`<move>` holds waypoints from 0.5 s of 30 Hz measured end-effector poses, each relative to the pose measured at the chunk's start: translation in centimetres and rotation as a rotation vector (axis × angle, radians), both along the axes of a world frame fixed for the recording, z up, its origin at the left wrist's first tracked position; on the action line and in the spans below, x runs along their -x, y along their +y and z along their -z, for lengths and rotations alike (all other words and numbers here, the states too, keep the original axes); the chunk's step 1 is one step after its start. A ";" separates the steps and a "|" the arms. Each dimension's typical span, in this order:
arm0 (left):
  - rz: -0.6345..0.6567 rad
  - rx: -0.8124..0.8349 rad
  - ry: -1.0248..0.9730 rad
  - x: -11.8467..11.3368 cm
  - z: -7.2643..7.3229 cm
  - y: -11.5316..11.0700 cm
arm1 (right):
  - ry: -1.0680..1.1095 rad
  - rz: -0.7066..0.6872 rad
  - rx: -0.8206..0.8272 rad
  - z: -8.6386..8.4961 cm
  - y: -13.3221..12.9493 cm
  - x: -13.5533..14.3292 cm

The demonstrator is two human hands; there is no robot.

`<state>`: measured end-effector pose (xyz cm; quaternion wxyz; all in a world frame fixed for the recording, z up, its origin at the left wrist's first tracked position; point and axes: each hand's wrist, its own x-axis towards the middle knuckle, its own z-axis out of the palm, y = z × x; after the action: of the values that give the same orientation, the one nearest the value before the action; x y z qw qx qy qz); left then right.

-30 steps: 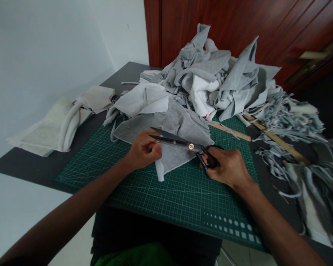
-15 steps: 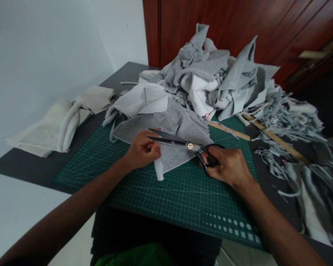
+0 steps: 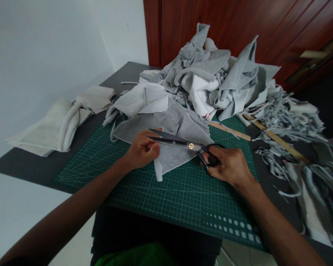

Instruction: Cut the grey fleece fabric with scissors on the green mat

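Observation:
Black scissors (image 3: 191, 146) with a brass-coloured pivot point left across grey fabric (image 3: 180, 153), their blades slightly apart. My right hand (image 3: 229, 164) is wrapped round the scissor handles. Near the blade tips, my left hand (image 3: 144, 149) pinches the edge of the grey fabric between thumb and fingers. A pale strip (image 3: 158, 170) hangs down from below that pinch, over the green cutting mat (image 3: 183, 199). Where exactly the blades meet the cloth is hard to make out.
Behind the hands rises a heap of grey and white fabric (image 3: 211, 70). Folded cream cloth (image 3: 50, 127) lies at the left. Thin scraps (image 3: 291, 114) and a long wooden ruler (image 3: 283, 142) are at the right; a shorter wooden strip (image 3: 230, 130) rests on the mat.
Both hands and the scissors keep nearly the same place. The scissor handles sit slightly differently in my right hand, and the hanging pale strip has shifted a little.

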<state>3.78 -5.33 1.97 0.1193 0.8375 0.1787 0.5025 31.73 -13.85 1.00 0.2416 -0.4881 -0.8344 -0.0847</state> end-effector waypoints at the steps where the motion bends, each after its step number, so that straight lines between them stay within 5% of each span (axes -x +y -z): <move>1: 0.005 -0.004 -0.007 0.0 0.1 0.0 | -0.001 -0.002 -0.004 -0.1 0.0 0.0; 15: 0.015 0.137 -0.024 -0.1 0.2 0.0 | -0.063 0.010 -0.025 0.1 -0.1 -0.3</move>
<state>3.84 -5.37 1.74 0.1823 0.8225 0.2050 0.4982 32.00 -13.95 0.87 0.2207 -0.4862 -0.8382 -0.1114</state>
